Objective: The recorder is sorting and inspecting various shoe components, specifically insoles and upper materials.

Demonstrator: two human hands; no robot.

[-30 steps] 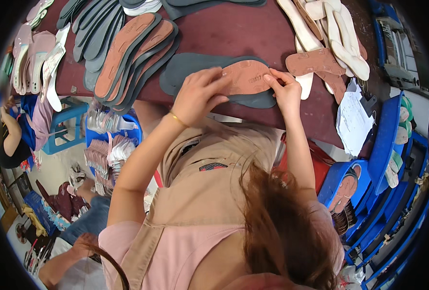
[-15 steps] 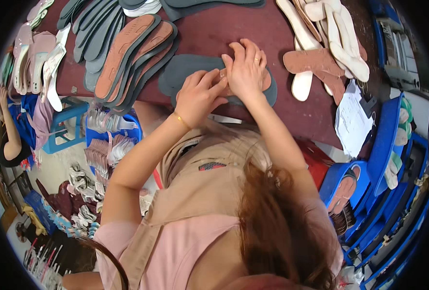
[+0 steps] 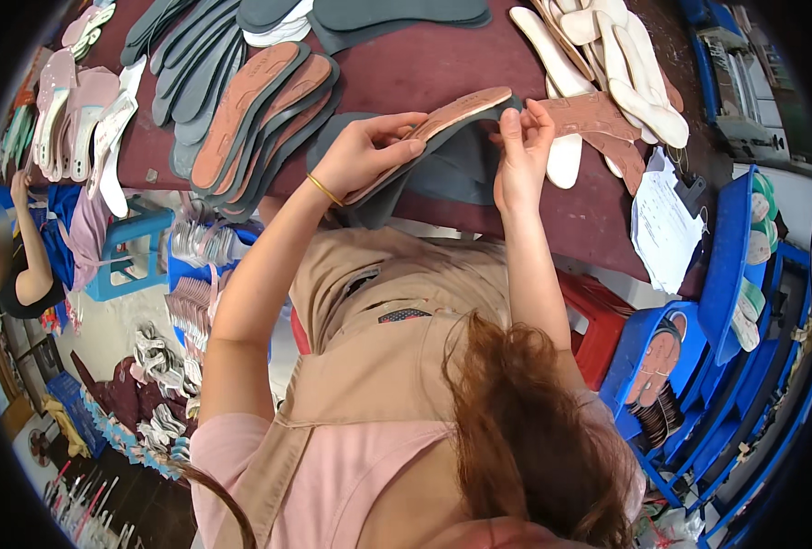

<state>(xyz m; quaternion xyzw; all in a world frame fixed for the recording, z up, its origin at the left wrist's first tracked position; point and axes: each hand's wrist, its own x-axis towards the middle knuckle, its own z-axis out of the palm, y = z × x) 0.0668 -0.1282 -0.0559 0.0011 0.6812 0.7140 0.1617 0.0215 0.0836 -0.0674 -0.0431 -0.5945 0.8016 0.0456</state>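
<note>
A brown insole board (image 3: 465, 108) with a pale edge is lifted off the table at a tilt, with a dark grey foam sheet along its underside. My left hand (image 3: 374, 156) grips its near left end between thumb and fingers. At the other end, my right hand (image 3: 523, 151) has its bent fingers at the grey tip, apparently pinching it; the exact contact is partly hidden. Under the raised piece, more dark grey foam sheets (image 3: 456, 169) lie on the maroon tabletop (image 3: 406, 64).
Brown-and-grey insoles (image 3: 250, 110) fan out on the left beside grey sheets (image 3: 195, 64). White and brown insole pieces (image 3: 644, 82) lie at the right, near white papers (image 3: 666, 224). Blue bins (image 3: 648, 352) stand right; a blue stool (image 3: 131, 252) and another person's arm (image 3: 31, 247) are left.
Both hands were pressing flat over the insole on the table. Now the brown board and grey foam are raised and tilted, and my right hand has moved right to the tip.
</note>
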